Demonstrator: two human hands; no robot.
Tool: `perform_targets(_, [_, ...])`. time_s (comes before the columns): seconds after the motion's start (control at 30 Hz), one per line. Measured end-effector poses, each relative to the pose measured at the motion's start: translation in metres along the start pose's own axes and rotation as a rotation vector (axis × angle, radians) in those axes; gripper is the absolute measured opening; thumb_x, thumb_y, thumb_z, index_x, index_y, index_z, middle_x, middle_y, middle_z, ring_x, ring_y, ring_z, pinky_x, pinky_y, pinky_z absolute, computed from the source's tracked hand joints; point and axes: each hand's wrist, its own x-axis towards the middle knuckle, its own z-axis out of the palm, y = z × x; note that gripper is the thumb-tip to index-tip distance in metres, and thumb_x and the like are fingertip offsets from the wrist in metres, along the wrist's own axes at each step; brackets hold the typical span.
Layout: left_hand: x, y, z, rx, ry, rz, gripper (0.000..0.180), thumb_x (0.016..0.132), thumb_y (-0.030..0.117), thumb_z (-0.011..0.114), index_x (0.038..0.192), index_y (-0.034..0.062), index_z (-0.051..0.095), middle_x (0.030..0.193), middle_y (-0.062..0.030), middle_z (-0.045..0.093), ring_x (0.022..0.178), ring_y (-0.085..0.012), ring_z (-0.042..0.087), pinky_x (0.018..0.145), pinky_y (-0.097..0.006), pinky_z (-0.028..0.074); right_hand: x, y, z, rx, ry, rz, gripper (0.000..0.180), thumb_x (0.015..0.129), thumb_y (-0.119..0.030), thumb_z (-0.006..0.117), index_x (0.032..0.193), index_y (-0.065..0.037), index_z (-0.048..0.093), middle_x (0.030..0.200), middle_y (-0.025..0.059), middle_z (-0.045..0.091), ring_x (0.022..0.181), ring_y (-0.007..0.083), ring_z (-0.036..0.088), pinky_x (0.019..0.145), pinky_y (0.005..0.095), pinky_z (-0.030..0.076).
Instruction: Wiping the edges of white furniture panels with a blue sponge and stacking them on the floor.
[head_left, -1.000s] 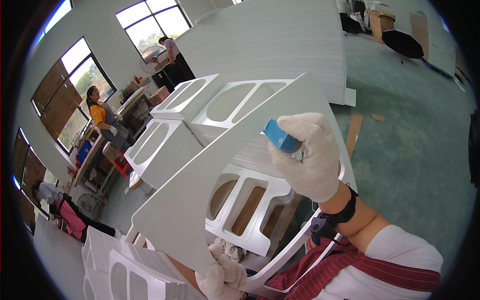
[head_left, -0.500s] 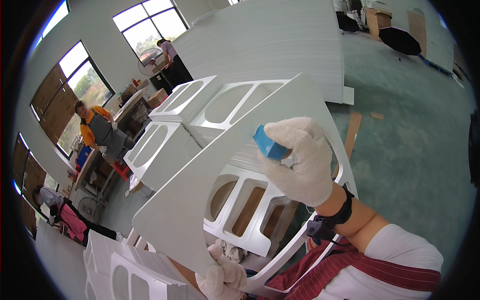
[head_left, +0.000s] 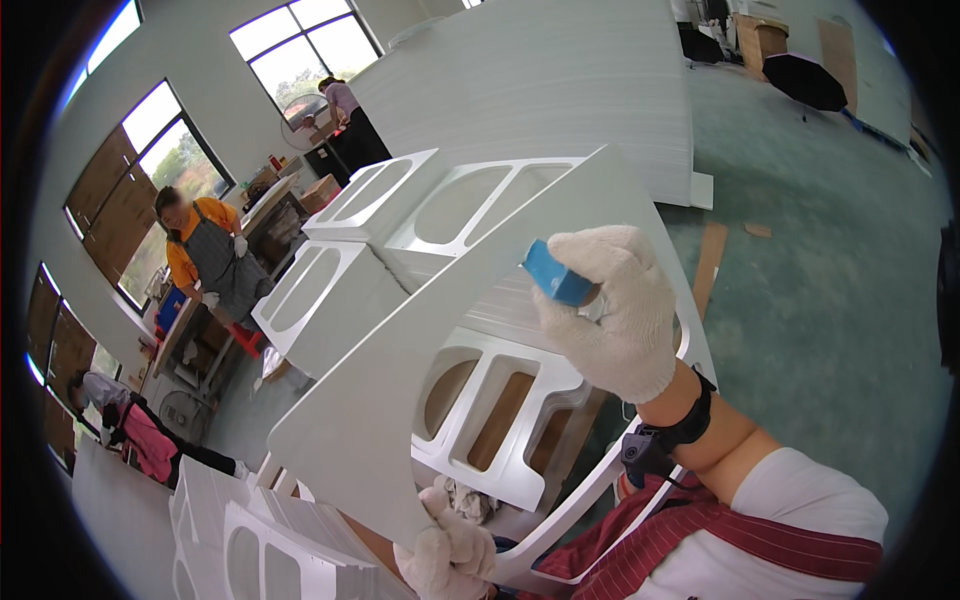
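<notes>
A white flat panel (head_left: pixel 365 430) with a large cut-out stands tilted before me. My left hand (head_left: pixel 450 555), in a white knitted glove, is closed on the panel's lower edge beside the opening. My right hand (head_left: pixel 620 310), gloved the same way, pinches a small blue block (head_left: pixel 557 273) between thumb and fingers. The block is close to the panel's face near its upper right part; whether it touches cannot be told. A dark strap with a small camera (head_left: pixel 645 450) sits on my right wrist. Through the cut-out shows another white panel (head_left: pixel 500 375) with several openings.
Stacks of white cut-out panels (head_left: pixel 330 310) stand beyond, with more (head_left: pixel 255 525) at lower left. A tall stack of white sheets (head_left: pixel 540 90) rises behind. One person (head_left: pixel 215 250) in an apron stands at a workbench; two others are farther off. A wooden strip (head_left: pixel 710 265) lies on the green floor.
My right hand has shifted slightly right with the blue block and the block has tilted a little. My left hand keeps its hold on the panel. The aproned person has turned slightly.
</notes>
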Motion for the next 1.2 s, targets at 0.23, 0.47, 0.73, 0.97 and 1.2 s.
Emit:
perform_targets(0.23, [0.001, 0.000, -0.003, -0.020, -0.010, -0.006, 0.050, 0.100, 0.025, 0.063, 0.133, -0.0075, 0.044, 0.062, 0.0025, 0.039, 0.042, -0.0071, 0.033, 0.036, -0.024, 0.028, 0.003, -0.007, 0.003, -0.015, -0.030, -0.119, 0.042, 0.077, 0.005, 0.074, 0.116, -0.005, 0.062, 0.110, 0.0097, 0.061, 0.092, 0.0172, 0.064, 0.074, 0.0272, 0.053])
perform_targets(0.47, [0.001, 0.001, 0.002, -0.002, 0.029, -0.003, 0.052, 0.100, 0.025, 0.064, 0.134, -0.0076, 0.043, 0.061, 0.0033, 0.037, 0.042, -0.0070, 0.032, 0.036, -0.024, 0.027, 0.004, 0.008, -0.003, 0.024, 0.087, -0.079, 0.042, 0.079, -0.006, 0.077, 0.119, -0.007, 0.063, 0.107, 0.0106, 0.060, 0.084, 0.0193, 0.066, 0.064, 0.0263, 0.059])
perform_targets(0.73, [0.001, -0.001, 0.001, 0.013, 0.022, 0.002, 0.053, 0.100, 0.027, 0.064, 0.136, -0.0067, 0.044, 0.061, 0.0034, 0.036, 0.042, -0.0066, 0.032, 0.036, -0.024, 0.027, 0.008, -0.006, 0.003, 0.059, -0.001, -0.045, 0.042, 0.078, 0.003, 0.075, 0.117, -0.006, 0.062, 0.108, 0.0082, 0.058, 0.086, 0.0152, 0.062, 0.070, 0.0254, 0.052])
perform_targets(0.97, [0.002, -0.001, 0.000, -0.001, 0.011, -0.003, 0.052, 0.100, 0.026, 0.063, 0.136, -0.0065, 0.044, 0.061, 0.0032, 0.037, 0.042, -0.0067, 0.032, 0.036, -0.024, 0.027, 0.006, 0.001, -0.001, 0.029, 0.031, -0.025, 0.042, 0.079, -0.003, 0.076, 0.118, -0.005, 0.062, 0.107, 0.0104, 0.058, 0.090, 0.0180, 0.064, 0.070, 0.0259, 0.057])
perform_targets(1.2, [0.001, 0.000, 0.001, 0.017, 0.020, -0.003, 0.051, 0.101, 0.026, 0.061, 0.138, -0.0057, 0.044, 0.062, 0.0033, 0.037, 0.042, -0.0070, 0.032, 0.037, -0.024, 0.027, 0.005, -0.003, 0.007, 0.062, -0.022, -0.119, 0.041, 0.080, -0.006, 0.076, 0.119, -0.006, 0.062, 0.107, 0.0113, 0.057, 0.087, 0.0196, 0.065, 0.067, 0.0260, 0.059])
